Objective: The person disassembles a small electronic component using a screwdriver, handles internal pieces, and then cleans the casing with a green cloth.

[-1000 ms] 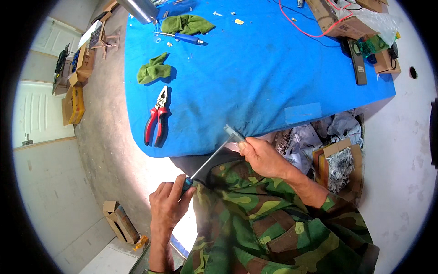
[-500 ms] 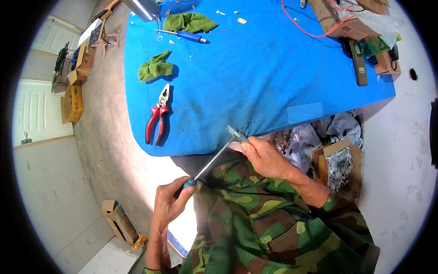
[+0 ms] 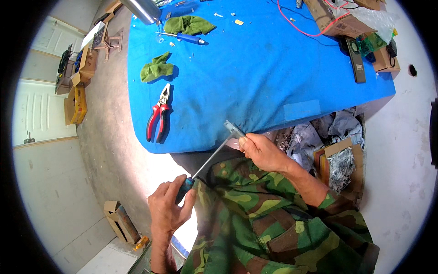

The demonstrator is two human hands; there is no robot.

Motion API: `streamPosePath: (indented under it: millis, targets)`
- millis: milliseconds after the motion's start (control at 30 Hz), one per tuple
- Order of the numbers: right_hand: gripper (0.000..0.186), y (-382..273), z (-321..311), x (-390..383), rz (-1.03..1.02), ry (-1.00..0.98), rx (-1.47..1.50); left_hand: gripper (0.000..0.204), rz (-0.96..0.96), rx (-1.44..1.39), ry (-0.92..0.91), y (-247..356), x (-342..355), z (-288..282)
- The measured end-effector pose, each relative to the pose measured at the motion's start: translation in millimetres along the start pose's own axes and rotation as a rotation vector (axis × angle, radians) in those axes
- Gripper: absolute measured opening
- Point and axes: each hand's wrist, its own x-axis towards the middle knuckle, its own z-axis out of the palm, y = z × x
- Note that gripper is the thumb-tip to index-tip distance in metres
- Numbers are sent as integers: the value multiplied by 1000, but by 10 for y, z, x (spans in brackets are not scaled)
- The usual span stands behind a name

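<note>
My left hand [image 3: 169, 208] is closed round the dark blue handle of a long screwdriver [image 3: 211, 158], with much of the handle showing between thumb and fingers. Its thin steel shaft slants up to the right. The tip meets a small grey metal part [image 3: 233, 128], which my right hand [image 3: 264, 153] pinches by its lower end, at the table's near edge. Whether the tip sits in a screw is too small to tell. Red-and-black combination pliers [image 3: 158, 114] lie on the blue cloth [image 3: 228, 68] to the left, jaws pointing away.
Green rags [image 3: 156, 67] and a blue-handled screwdriver [image 3: 187, 38] lie farther back, near a metal cylinder [image 3: 142, 10]. Cardboard boxes [image 3: 326, 20], a red wire and a dark phone-like device [image 3: 356, 61] occupy the far right. Beneath the table's right side stands an open carton [image 3: 356, 164] of scraps.
My left hand has shifted slightly on the screwdriver handle, and more of the handle shows. The metal part is tilted a little differently in my right hand. The view has moved slightly.
</note>
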Motion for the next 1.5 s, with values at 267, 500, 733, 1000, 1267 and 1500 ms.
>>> streamPosePath:
  millis: [267, 500, 733, 1000, 1267, 1500]
  targets:
    - [43, -77, -14, -5, 59, -19, 8, 38, 55, 137, -6, 44, -65, 9]
    - [44, -23, -9, -4, 22, -16, 1, 42, 40, 159, -15, 62, -95, 33]
    - [44, -76, 11, -16, 70, 7, 18, 40, 121, 164, 27, 62, -120, 65]
    - [44, -39, 7, -3, 72, -29, 89, 37, 94, 134, 12, 69, -128, 49]
    - [44, -93, -5, -8, 114, -29, 51, 40, 97, 144, -1, 41, -122, 65]
    - [44, -139, -17, -1, 79, -16, -49, 49, 159, 233, -27, 54, -64, 42]
